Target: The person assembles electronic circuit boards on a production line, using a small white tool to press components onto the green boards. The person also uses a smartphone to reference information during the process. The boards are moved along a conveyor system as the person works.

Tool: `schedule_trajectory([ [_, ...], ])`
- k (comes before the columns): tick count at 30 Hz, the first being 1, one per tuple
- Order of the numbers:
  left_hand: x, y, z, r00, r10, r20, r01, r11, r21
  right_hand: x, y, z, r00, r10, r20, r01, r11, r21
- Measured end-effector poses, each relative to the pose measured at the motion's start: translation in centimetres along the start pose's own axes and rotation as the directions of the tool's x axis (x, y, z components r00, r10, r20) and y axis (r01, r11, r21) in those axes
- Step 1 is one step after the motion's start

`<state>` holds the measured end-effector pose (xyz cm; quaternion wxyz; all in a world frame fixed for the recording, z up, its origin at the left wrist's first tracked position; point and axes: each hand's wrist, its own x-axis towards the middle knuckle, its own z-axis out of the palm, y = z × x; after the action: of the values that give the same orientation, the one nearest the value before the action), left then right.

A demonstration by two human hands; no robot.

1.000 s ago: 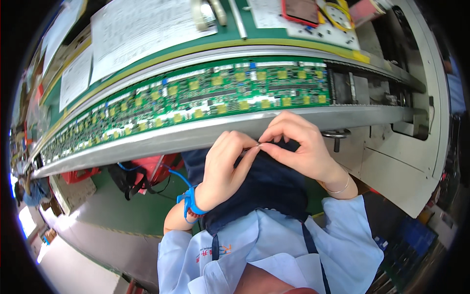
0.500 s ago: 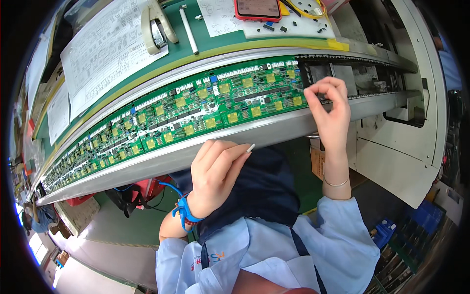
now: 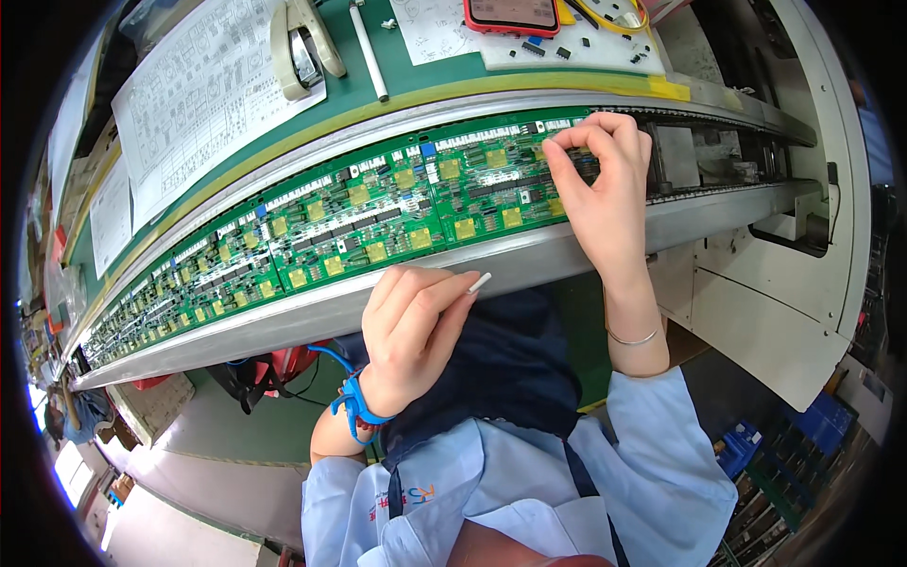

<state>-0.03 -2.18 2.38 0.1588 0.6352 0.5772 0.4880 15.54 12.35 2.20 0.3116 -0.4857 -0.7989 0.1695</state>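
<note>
Left hand grips white stick near circuit boards; right hand, pinched, contents unclear, overhangs them.

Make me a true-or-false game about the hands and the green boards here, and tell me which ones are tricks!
1. The left hand pinches a small white stick-shaped piece. True.
2. The right hand is down in the lap. False: it is over the green circuit boards.
3. The blue wrist strap is on the right wrist. False: it is on the left one.
4. A thin bracelet circles the right wrist. True.
</note>
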Motion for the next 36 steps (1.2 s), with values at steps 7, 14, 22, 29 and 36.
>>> schedule_trajectory([
  [7,0.1,-0.2,-0.2,1.000,0.011,-0.006,-0.011,1.000,0.004,0.7,-0.3,0.6,0.999,-0.001,0.040,0.006,0.990,-0.138],
  [14,0.1,-0.2,-0.6,1.000,0.018,-0.009,-0.018,1.000,-0.004,1.4,-0.7,-0.6,0.990,0.001,0.140,0.028,0.977,-0.212],
  [22,0.1,-0.1,-0.5,1.000,0.009,0.003,-0.009,1.000,0.009,0.2,0.1,-2.7,0.987,-0.119,0.110,0.127,0.989,-0.073],
  [29,0.4,0.2,1.1,1.000,0.002,0.029,-0.001,0.999,-0.047,-2.0,2.5,-5.7,0.981,-0.128,0.149,0.137,0.989,-0.053],
  [36,1.2,1.3,4.0,0.999,0.043,0.012,-0.042,0.999,-0.032,-1.6,3.8,-6.6,0.963,-0.178,0.200,0.184,0.983,-0.012],
])
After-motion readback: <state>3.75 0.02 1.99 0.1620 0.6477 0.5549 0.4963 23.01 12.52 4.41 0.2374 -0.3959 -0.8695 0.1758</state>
